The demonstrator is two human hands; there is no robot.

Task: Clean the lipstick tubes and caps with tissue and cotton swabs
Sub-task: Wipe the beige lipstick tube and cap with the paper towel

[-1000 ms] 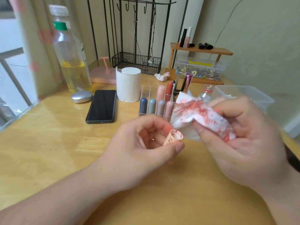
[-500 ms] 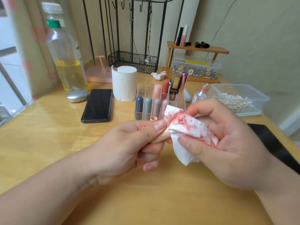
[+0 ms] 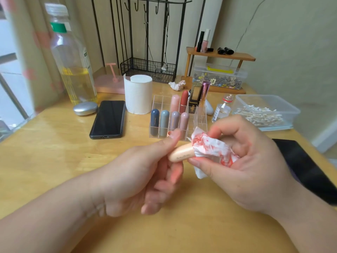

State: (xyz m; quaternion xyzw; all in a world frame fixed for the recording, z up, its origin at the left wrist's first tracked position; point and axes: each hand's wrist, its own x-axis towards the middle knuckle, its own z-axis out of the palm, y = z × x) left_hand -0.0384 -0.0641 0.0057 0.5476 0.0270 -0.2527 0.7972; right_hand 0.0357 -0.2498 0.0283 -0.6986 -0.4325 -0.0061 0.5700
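My left hand pinches a peach lipstick cap between thumb and fingers, lying roughly level above the table. My right hand grips a white tissue smeared with red, wrapped over the cap's right end, which is hidden. Behind the hands a clear acrylic organizer holds several lipstick tubes upright. A small peach piece stands in front of the organizer. A clear box of cotton swabs sits at the right, and a roll of tissue stands left of the organizer.
A black phone and a silver oval case lie at the left beside a tall bottle of yellow liquid. A small glass bottle, a crumpled tissue, a wooden shelf and a dark tablet are on the right.
The cap was held with its open end toward me and the tissue beside it. Both hands have come lower, the cap now lies sideways, and the tissue covers its end.
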